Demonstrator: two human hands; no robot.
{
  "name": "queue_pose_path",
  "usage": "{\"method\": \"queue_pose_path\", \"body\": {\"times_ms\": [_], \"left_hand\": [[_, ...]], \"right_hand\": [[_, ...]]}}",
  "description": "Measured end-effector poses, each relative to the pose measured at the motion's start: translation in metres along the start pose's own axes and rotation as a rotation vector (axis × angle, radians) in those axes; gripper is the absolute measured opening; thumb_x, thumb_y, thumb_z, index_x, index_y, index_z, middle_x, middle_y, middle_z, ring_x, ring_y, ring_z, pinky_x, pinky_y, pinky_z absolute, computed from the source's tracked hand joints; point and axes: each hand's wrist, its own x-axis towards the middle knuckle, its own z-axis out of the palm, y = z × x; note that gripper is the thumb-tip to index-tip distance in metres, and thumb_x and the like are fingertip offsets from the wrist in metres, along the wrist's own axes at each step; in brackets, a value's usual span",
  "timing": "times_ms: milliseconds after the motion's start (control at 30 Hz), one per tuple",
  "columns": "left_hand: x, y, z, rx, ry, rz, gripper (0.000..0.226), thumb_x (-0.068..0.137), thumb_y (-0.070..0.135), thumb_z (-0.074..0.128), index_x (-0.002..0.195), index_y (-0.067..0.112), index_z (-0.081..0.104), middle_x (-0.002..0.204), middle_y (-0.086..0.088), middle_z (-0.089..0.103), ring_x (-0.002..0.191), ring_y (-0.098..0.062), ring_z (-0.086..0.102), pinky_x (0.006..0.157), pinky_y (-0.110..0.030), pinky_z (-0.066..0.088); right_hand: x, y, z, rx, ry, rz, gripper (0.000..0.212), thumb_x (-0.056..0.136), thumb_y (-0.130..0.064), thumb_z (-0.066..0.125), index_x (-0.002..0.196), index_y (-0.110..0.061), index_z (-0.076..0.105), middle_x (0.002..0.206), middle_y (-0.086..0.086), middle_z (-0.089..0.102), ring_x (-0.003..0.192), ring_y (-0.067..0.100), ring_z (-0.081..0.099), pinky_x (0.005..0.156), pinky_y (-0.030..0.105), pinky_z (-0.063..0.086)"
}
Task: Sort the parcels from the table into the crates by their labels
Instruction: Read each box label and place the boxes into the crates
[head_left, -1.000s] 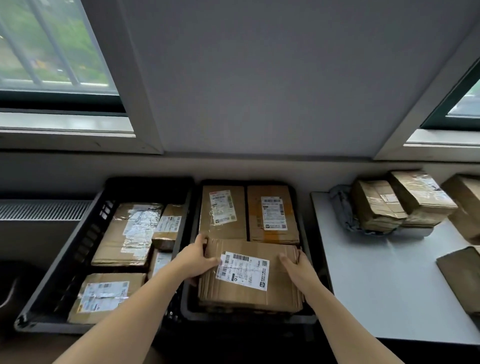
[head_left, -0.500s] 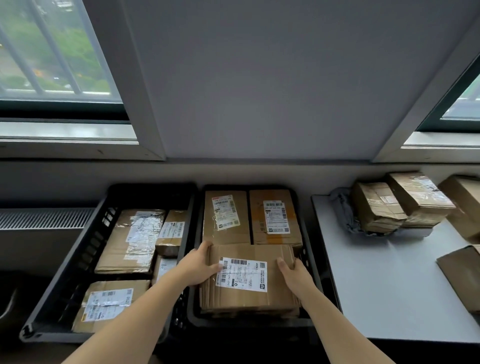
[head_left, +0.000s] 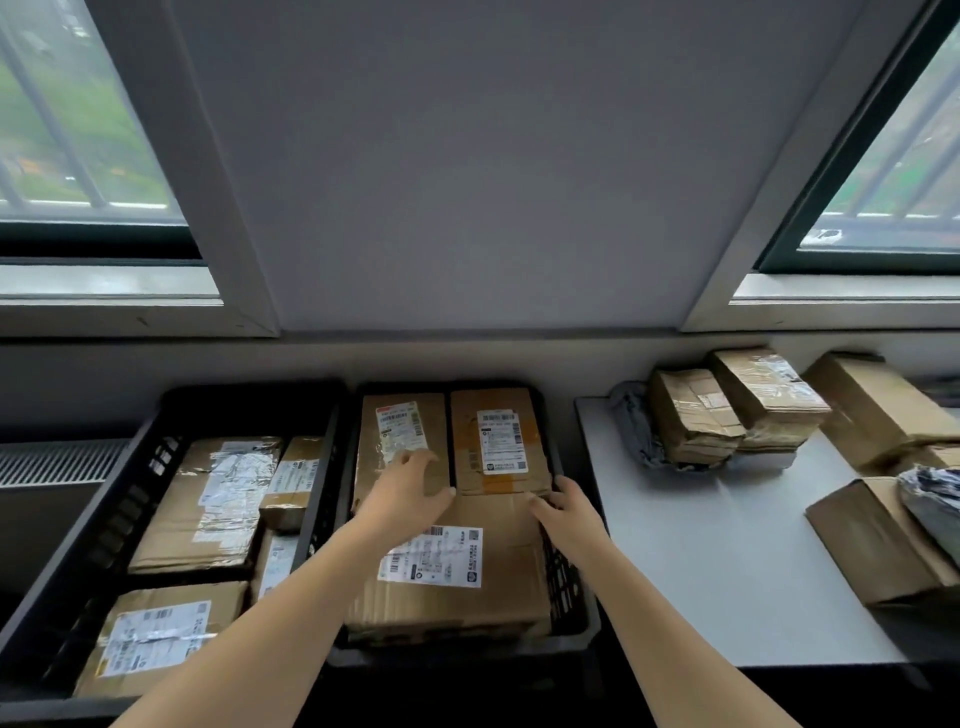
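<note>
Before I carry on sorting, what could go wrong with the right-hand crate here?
The right hand sits by the wall of the right-hand crate, beside the near parcel; fingers could get pinched. Three parcels already cover that crate's floor, so further ones would likely stack on top and hide labels.

- The left hand (head_left: 410, 493) lay with straight fingers spread over the back-left parcel (head_left: 400, 431), its thumb near the front parcel (head_left: 467, 608), in the right crate (head_left: 569, 592).
- The right hand (head_left: 571, 517) touched the front parcel's far right corner, just beside the back-right parcel (head_left: 498, 447).
- The left crate (head_left: 119, 499) held several labelled cardboard parcels.
- More taped parcels (head_left: 691, 415) sat on the white worktop (head_left: 727, 545).
</note>
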Motion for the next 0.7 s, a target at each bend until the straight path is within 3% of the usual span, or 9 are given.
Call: {"method": "queue_pose_path", "body": {"times_ms": [100, 267, 333, 400, 467, 600, 700], "left_hand": [[0.005, 0.047, 0.018, -0.089, 0.025, 0.074, 0.047, 0.096, 0.044, 0.063, 0.138, 0.027, 0.05, 0.144, 0.005, 0.049, 0.119, -0.012, 0.054, 0.098, -0.026, 0.046], [0.02, 0.143, 0.07, -0.365, 0.031, 0.144, 0.022, 0.096, 0.034, 0.066, 0.116, 0.028, 0.058, 0.108, 0.012, 0.061, 0.104, -0.005, 0.06, 0.079, -0.009, 0.043], [0.031, 0.184, 0.096, -0.439, 0.023, 0.137, 0.02, 0.096, 0.037, 0.066, 0.114, 0.028, 0.06, 0.107, 0.012, 0.063, 0.107, -0.006, 0.061, 0.085, -0.013, 0.046], [0.041, 0.228, 0.122, -0.529, -0.022, 0.094, 0.022, 0.097, 0.041, 0.063, 0.115, 0.028, 0.061, 0.112, 0.008, 0.065, 0.109, -0.009, 0.062, 0.096, -0.028, 0.053], [0.049, 0.269, 0.144, -0.637, -0.036, 0.055, 0.022, 0.098, 0.038, 0.063, 0.115, 0.025, 0.062, 0.113, 0.002, 0.067, 0.108, -0.015, 0.065, 0.097, -0.038, 0.055], [0.059, 0.329, 0.176, -0.837, -0.027, -0.008, 0.016, 0.1, 0.03, 0.062, 0.111, 0.018, 0.063, 0.113, -0.009, 0.07, 0.101, -0.017, 0.067, 0.082, -0.037, 0.055], [0.065, 0.352, 0.189, -0.916, -0.046, -0.051, 0.012, 0.101, 0.031, 0.06, 0.108, 0.021, 0.063, 0.113, -0.007, 0.07, 0.104, -0.019, 0.067, 0.089, -0.043, 0.056]], "right_hand": [[0.007, 0.004, -0.027, 0.076, 0.015, -0.041, 0.078, 0.095, -0.05, 0.063, 0.158, -0.02, 0.027, 0.153, 0.005, 0.047, 0.136, 0.025, 0.05, 0.108, 0.039, 0.047], [0.019, 0.033, -0.091, 0.237, -0.05, -0.098, 0.072, 0.094, -0.048, 0.066, 0.154, -0.021, 0.037, 0.149, 0.004, 0.051, 0.128, 0.018, 0.054, 0.081, 0.017, 0.047], [0.028, 0.05, -0.129, 0.318, -0.06, -0.117, 0.071, 0.091, -0.051, 0.067, 0.151, -0.022, 0.041, 0.146, 0.002, 0.054, 0.125, 0.015, 0.055, 0.093, 0.025, 0.049], [0.041, 0.068, -0.173, 0.399, -0.022, -0.107, 0.069, 0.09, -0.053, 0.068, 0.148, -0.023, 0.045, 0.139, -0.001, 0.058, 0.124, 0.014, 0.056, 0.103, 0.035, 0.05], [0.052, 0.082, -0.211, 0.482, 0.041, -0.104, 0.063, 0.091, -0.051, 0.069, 0.143, -0.021, 0.05, 0.131, -0.003, 0.062, 0.12, 0.013, 0.059, 0.102, 0.037, 0.052], [0.068, 0.099, -0.267, 0.591, 0.083, -0.114, 0.052, 0.09, -0.052, 0.069, 0.132, -0.023, 0.059, 0.122, -0.003, 0.068, 0.111, 0.01, 0.064, 0.085, 0.03, 0.053], [0.082, 0.106, -0.296, 0.659, 0.126, -0.115, 0.049, 0.091, -0.05, 0.069, 0.132, -0.025, 0.06, 0.123, -0.004, 0.067, 0.115, 0.012, 0.063, 0.098, 0.039, 0.054]]}}
